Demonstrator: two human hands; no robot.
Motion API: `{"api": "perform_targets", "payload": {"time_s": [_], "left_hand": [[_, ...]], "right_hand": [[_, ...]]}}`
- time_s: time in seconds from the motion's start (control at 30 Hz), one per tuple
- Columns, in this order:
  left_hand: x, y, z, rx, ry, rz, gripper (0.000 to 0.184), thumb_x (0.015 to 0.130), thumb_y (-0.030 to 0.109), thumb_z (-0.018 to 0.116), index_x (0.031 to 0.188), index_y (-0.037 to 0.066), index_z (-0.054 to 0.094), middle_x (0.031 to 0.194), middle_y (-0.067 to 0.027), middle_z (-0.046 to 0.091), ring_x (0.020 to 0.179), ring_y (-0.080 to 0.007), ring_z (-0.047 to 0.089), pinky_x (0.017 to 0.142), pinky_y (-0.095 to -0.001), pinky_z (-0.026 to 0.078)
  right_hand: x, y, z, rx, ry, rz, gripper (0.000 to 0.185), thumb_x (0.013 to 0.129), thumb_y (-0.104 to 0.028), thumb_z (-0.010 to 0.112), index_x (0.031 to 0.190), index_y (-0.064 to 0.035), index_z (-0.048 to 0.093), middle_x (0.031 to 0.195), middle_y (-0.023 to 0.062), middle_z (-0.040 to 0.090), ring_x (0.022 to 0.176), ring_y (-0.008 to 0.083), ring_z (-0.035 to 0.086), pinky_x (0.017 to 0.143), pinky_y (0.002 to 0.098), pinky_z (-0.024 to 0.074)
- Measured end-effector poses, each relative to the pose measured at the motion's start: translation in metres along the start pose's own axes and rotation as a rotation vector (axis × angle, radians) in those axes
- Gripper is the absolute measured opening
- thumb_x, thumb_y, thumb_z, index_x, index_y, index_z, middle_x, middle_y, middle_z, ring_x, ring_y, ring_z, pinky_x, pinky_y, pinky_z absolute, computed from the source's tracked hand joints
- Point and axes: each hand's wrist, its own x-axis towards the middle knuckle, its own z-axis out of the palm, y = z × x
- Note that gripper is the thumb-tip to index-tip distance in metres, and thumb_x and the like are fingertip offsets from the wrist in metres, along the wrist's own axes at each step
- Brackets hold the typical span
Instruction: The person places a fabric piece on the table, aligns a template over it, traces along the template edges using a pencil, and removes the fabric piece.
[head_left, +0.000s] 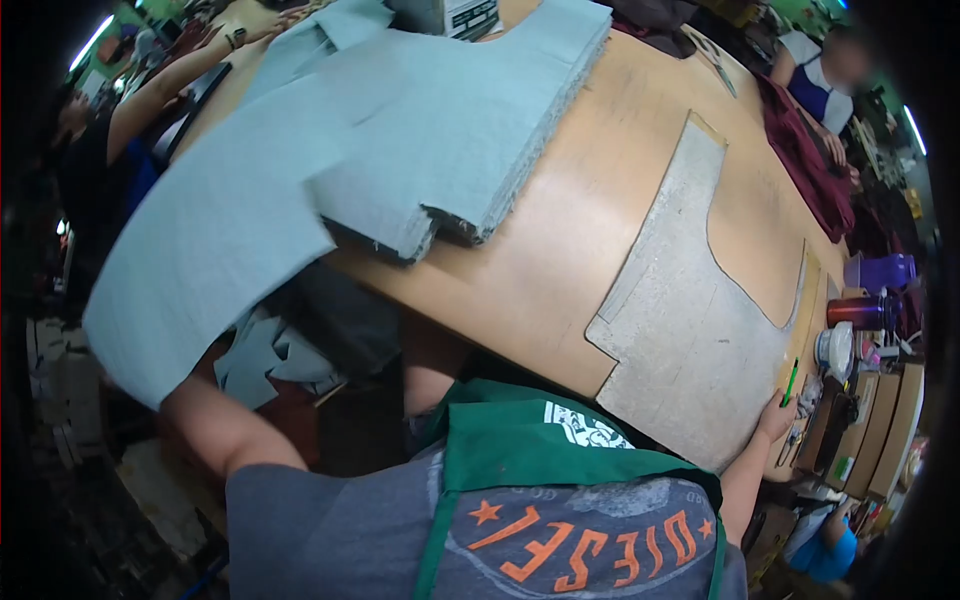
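Observation:
My right hand (776, 416) is closed around a green pen (791, 382) at the table's right side. Beside it lies a grey cardboard pattern piece (690, 310) with curved cut-outs, its lower end close to my forearm. On the left, my left forearm reaches under a light blue fabric sheet (205, 240) that hangs past the table's edge; the fabric hides that hand. A thick stack of light blue fabric (470, 120) with cut, notched edges rests at the table's far left part.
The wooden table (520, 290) spans the middle. Scissors (715, 65) and maroon cloth (805, 150) lie at the far right. A dark red cup (860, 313) and a purple container (885, 270) stand by the right edge. Fabric scraps (270, 360) are below the table. Other people are at both sides.

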Motion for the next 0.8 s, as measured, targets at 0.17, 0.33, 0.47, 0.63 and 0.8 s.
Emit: {"api": "perform_targets", "payload": {"time_s": [0.17, 0.33, 0.47, 0.63, 0.8], "left_hand": [[-0.058, 0.005, -0.055, 0.344, 0.355, -0.189, 0.058, 0.077, 0.036, 0.044, 0.119, -0.005, 0.046, 0.121, -0.0203, 0.047, 0.109, -0.0309, 0.046, 0.090, -0.0429, 0.036], [-0.134, -0.051, -0.156, 0.696, 0.600, -0.643, 0.058, 0.076, 0.035, 0.051, 0.115, -0.008, 0.047, 0.118, -0.0200, 0.050, 0.101, -0.0329, 0.052, 0.085, -0.0430, 0.041], [-0.187, -0.041, -0.110, 1.263, 0.431, -0.789, 0.054, 0.074, 0.030, 0.053, 0.110, -0.010, 0.051, 0.112, -0.0220, 0.054, 0.095, -0.0322, 0.055, 0.080, -0.0408, 0.044], [-0.193, -0.091, -0.139, 1.108, 0.434, -0.873, 0.046, 0.069, 0.015, 0.054, 0.106, -0.013, 0.051, 0.099, -0.0221, 0.058, 0.077, -0.0346, 0.059, 0.066, -0.0438, 0.048], [-0.210, -0.126, -0.161, 0.686, 0.569, -1.172, 0.034, 0.074, 0.013, 0.049, 0.099, -0.011, 0.049, 0.086, -0.0204, 0.058, 0.066, -0.0348, 0.059, 0.055, -0.0418, 0.051]], "right_hand": [[-0.001, -0.003, -0.003, -0.029, -0.044, 0.081, 0.035, 0.081, -0.028, 0.055, 0.091, 0.0052, 0.055, 0.088, 0.0236, 0.055, 0.083, 0.0388, 0.051, 0.077, 0.0421, 0.0402], [-0.003, -0.010, -0.006, -0.048, -0.016, 0.103, 0.034, 0.081, -0.029, 0.055, 0.089, 0.0043, 0.055, 0.087, 0.0227, 0.055, 0.085, 0.0382, 0.051, 0.076, 0.0426, 0.0400], [-0.002, -0.009, -0.005, -0.039, -0.003, 0.092, 0.034, 0.080, -0.029, 0.056, 0.088, 0.0041, 0.055, 0.088, 0.0225, 0.054, 0.086, 0.0379, 0.051, 0.077, 0.0423, 0.0399], [0.000, -0.003, -0.002, -0.043, -0.036, 0.105, 0.035, 0.080, -0.030, 0.056, 0.090, 0.0035, 0.055, 0.088, 0.0242, 0.056, 0.084, 0.0387, 0.053, 0.075, 0.0423, 0.0411], [-0.003, -0.012, -0.009, -0.030, -0.065, 0.155, 0.033, 0.081, -0.029, 0.055, 0.089, 0.0037, 0.054, 0.090, 0.0220, 0.054, 0.089, 0.0371, 0.050, 0.079, 0.0413, 0.0396]]}}
